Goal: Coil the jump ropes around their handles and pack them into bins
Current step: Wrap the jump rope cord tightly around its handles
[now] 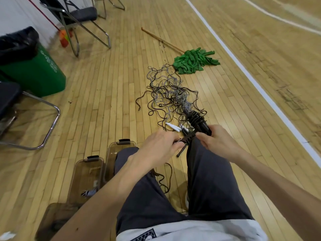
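My right hand [216, 139] grips a pair of black jump-rope handles [199, 123] with dark rope coiled round their upper part. My left hand [159, 146] pinches the taut black rope [186, 136] running across to those handles. A loose end of the rope [165, 180] trails down between my knees. A tangled heap of black and grey ropes [170, 94] lies on the wooden floor ahead, with white handles [173, 127] at its near edge. Three clear brownish bins [86, 173] stand in a row by my left leg; the middle one holds a coiled grey rope [89, 193].
A green mop [194, 60] with a wooden stick lies beyond the ropes. A green trash bin [33, 66] with a black liner and metal-framed chairs [81, 18] stand at the left. A white court line [251, 79] runs along the right.
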A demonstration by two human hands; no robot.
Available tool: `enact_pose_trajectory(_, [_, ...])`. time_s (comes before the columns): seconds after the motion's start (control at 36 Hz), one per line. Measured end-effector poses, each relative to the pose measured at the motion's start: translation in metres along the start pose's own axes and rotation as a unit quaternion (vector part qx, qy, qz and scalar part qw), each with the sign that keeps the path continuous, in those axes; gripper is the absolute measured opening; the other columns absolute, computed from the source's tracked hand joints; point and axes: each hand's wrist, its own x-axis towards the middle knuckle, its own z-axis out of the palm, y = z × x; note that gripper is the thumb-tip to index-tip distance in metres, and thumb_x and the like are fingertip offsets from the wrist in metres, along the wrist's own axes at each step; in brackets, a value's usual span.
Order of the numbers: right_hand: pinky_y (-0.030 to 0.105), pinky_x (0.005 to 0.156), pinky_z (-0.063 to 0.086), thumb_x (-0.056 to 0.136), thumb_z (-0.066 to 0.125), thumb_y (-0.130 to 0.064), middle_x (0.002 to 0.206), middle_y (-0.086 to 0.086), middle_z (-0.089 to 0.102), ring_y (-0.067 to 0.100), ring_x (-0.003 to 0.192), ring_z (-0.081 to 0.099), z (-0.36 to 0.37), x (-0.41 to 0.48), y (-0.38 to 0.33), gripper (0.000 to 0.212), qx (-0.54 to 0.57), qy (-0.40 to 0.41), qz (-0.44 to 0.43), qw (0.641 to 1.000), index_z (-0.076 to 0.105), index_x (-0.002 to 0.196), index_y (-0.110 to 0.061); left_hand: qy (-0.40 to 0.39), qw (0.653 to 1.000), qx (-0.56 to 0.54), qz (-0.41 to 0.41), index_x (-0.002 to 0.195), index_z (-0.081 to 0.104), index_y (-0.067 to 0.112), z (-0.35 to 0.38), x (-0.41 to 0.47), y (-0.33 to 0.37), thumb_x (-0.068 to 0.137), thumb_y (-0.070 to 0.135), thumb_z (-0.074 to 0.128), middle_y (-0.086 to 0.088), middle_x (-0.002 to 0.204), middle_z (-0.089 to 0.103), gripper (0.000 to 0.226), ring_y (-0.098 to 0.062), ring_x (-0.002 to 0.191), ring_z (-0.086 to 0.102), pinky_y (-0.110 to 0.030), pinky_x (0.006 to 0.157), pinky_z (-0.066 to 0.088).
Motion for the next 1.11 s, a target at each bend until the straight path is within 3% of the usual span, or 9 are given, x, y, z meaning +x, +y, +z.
enact_pose_trajectory(0.11, [0.015,0.045,0.036,0.101,0.058,-0.021,0.055,-0.006,0.06,0.0,0.039,0.047,0.0,0.002,0.003,0.026,-0.038,-0.004,0.009,0.999,0.056,0.076,-0.013,-0.014,0.999,0.041,0.002,0.101,0.068,0.018,0.002,0.001,0.007,0.104,0.042,0.048,0.01,0.066,0.045,0.032,-0.019,0.069,0.05,-0.034,0.065,0.042])
enact_pose_trajectory(0.22, [0.026,0.051,0.044,0.101,0.06,-0.021,0.062,0.002,0.07,0.01,0.045,0.052,-0.003,0.003,0.005,0.011,0.025,-0.035,0.035,0.998,0.054,0.094,-0.015,-0.025,0.995,0.091,0.014,0.115,0.067,0.018,-0.004,0.001,0.012,0.103,0.043,0.049,0.002,0.079,0.058,0.033,-0.022,0.079,0.058,-0.037,0.071,0.05])
enact_pose_trajectory(0.31, [0.023,0.048,0.044,0.099,0.063,-0.022,0.062,0.0,0.07,0.011,0.045,0.054,-0.005,0.002,0.003,0.01,0.03,-0.038,0.023,0.999,0.054,0.101,-0.018,-0.022,0.99,0.133,0.034,0.118,0.065,0.019,-0.011,-0.001,0.015,0.103,0.041,0.048,-0.001,0.091,0.063,0.032,-0.022,0.084,0.06,-0.037,0.073,0.052])
enact_pose_trajectory(0.42, [0.021,0.047,0.044,0.099,0.063,-0.02,0.061,0.002,0.069,0.014,0.047,0.054,-0.003,-0.001,-0.002,0.008,0.028,-0.06,0.005,0.998,0.059,0.102,-0.014,-0.002,0.979,0.189,0.075,0.118,0.063,0.02,-0.02,-0.002,0.018,0.105,0.038,0.044,0.002,0.095,0.062,0.028,-0.019,0.084,0.059,-0.03,0.067,0.044])
enact_pose_trajectory(0.56, [0.023,0.042,0.038,0.097,0.065,-0.018,0.059,0.003,0.062,0.015,0.044,0.048,-0.005,-0.003,-0.01,0.01,0.02,-0.174,0.06,0.983,0.06,0.09,-0.014,0.004,0.97,0.214,0.116,0.113,0.06,0.022,-0.04,-0.004,0.02,0.103,0.037,0.049,0.008,0.091,0.054,0.021,-0.013,0.08,0.049,-0.026,0.068,0.037])
enact_pose_trajectory(0.72, [0.021,0.041,0.033,0.096,0.065,-0.019,0.059,0.004,0.058,0.014,0.042,0.043,-0.012,-0.012,-0.023,0.014,-0.037,-0.266,0.079,0.96,0.06,0.086,-0.012,-0.026,0.97,0.187,0.153,0.095,0.05,0.028,-0.06,-0.002,0.018,0.096,0.042,0.06,0.016,0.075,0.043,0.017,-0.008,0.08,0.044,-0.017,0.058,0.023])
enact_pose_trajectory(0.86, [0.021,0.044,0.034,0.096,0.066,-0.02,0.058,0.002,0.059,0.012,0.042,0.043,-0.014,-0.022,-0.033,0.017,-0.079,-0.335,0.067,0.937,0.058,0.082,-0.014,-0.079,0.974,0.138,0.159,0.093,0.06,0.031,-0.067,0.004,0.018,0.089,0.045,0.069,0.022,0.073,0.044,0.018,-0.001,0.078,0.041,-0.026,0.073,0.036])
enact_pose_trajectory(0.94, [0.022,0.047,0.036,0.096,0.067,-0.023,0.06,0.001,0.061,0.012,0.045,0.046,-0.014,-0.028,-0.04,0.017,-0.098,-0.36,0.042,0.927,0.06,0.083,-0.014,-0.11,0.978,0.083,0.155,0.093,0.068,0.027,-0.073,0.008,0.022,0.083,0.044,0.077,0.022,0.075,0.051,0.021,0.001,0.074,0.049,-0.029,0.073,0.045])
enact_pose_trajectory(1.11, [0.032,0.06,0.041,0.094,0.07,-0.022,0.064,0.003,0.065,0.015,0.048,0.049,-0.016,-0.041,-0.048,0.021,-0.072,-0.381,-0.027,0.921,0.063,0.075,-0.023,-0.134,0.974,-0.114,0.143,0.089,0.076,0.017,-0.072,0.014,0.012,0.079,0.03,0.083,0.007,0.078,0.07,0.019,-0.013,0.074,0.065,-0.034,0.07,0.054])
